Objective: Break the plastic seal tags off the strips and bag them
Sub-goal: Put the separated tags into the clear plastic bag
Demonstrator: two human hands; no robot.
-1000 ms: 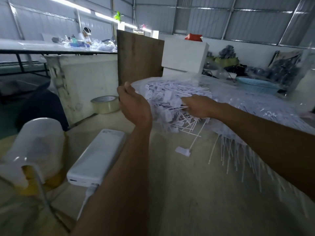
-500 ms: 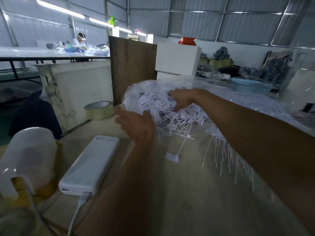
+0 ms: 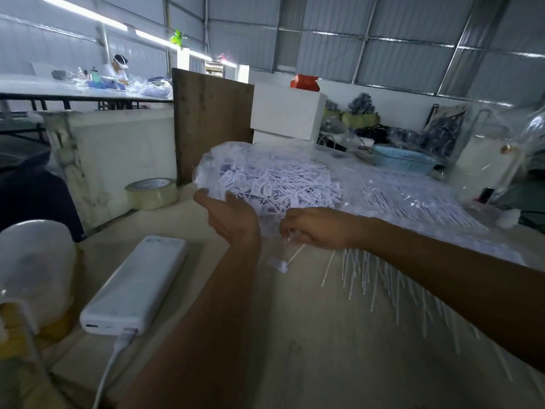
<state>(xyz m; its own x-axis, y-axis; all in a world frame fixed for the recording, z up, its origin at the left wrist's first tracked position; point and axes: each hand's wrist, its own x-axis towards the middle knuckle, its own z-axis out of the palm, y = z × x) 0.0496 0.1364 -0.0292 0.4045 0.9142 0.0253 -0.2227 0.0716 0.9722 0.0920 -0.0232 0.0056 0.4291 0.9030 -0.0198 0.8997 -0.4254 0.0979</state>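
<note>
We think most of the job is done, but not all of it. The clear bag point(image 3: 265, 178) is puffed up and full of loose white seal tags point(image 3: 283, 184). It sits at about 12 o'clock from our hands, up off the desk point(image 3: 309, 335).

Our left hand point(image 3: 233, 219) is under the bag's left end, palm up, with the fingers bent softly around the plastic like a cup. Our right hand point(image 3: 318, 228) is at the bag's lower edge, at about 3 o'clock from the left one. Its fingers pinch a bit of the thin plastic. We cannot tell if they also hold a tag.

One tag point(image 3: 283, 262) is outside the bag, just under our right hand, near the desk. It must go in too.

At 3 to 4 o'clock there is a big pile of strips point(image 3: 413, 208) under clear plastic. Their thin white ends poke out over the desk edge. These look like they need breaking, so a lot of work is left.

Far off at 1 o'clock is a blue basket point(image 3: 404, 159). We cannot see what is in it. At 9 o'clock lies a white power bank point(image 3: 135, 284) with a cable, and at 11 o'clock a tape roll point(image 3: 152, 193).
</note>
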